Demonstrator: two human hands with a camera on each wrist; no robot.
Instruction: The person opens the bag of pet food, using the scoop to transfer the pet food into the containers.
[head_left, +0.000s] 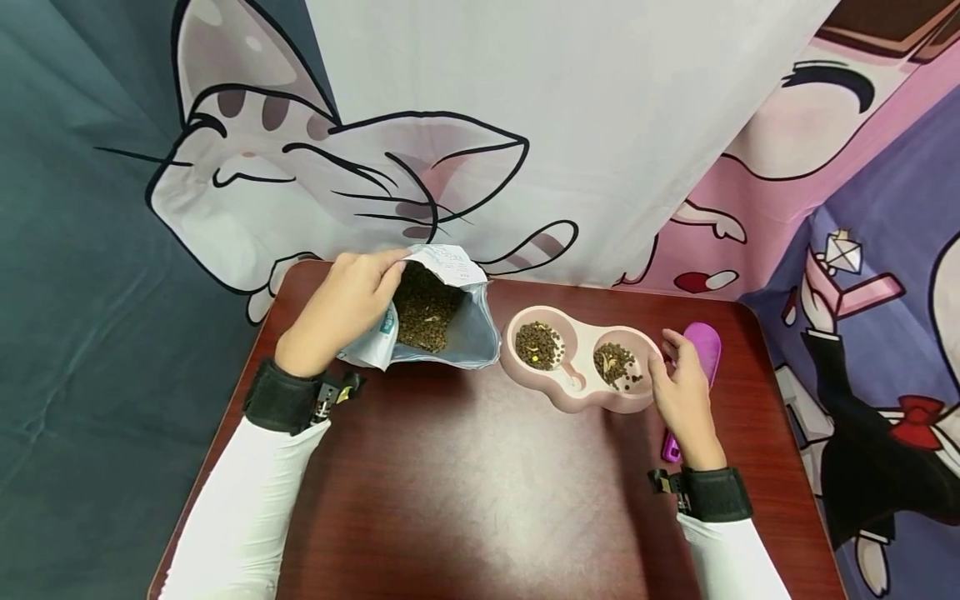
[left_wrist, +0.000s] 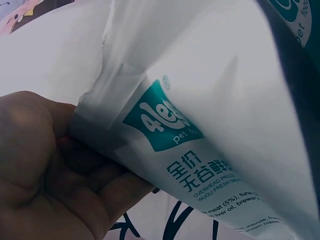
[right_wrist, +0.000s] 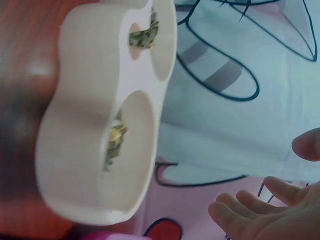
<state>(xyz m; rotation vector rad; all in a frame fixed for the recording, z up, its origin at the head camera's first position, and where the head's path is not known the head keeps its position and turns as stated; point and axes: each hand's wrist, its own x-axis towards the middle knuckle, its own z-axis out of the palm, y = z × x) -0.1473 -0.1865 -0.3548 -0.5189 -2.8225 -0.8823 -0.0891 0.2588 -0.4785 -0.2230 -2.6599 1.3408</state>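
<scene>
My left hand (head_left: pixel 351 296) pinches the top edge of a white pet food bag (head_left: pixel 452 265) between thumb and fingers. The bag's mouth gapes, showing brown kibble (head_left: pixel 423 312) inside. In the left wrist view, teal print marks the pet food bag (left_wrist: pixel 165 120). To its right stands a pale pink double pet bowl (head_left: pixel 558 390), with some kibble in both hollows. Beside the bowl's right end is my right hand (head_left: pixel 684 392), its fingers loosely bent and holding nothing. The right wrist view shows the right hand (right_wrist: pixel 275 210) apart from the bowl (right_wrist: pixel 85 115).
A purple scoop (head_left: pixel 703 342) lies on the table at the right, partly hidden under my right hand. The brown wooden table (head_left: pixel 480 500) meets a cartoon-printed cloth (head_left: pixel 600 125) along its back edge. More printed cloth hangs at the right.
</scene>
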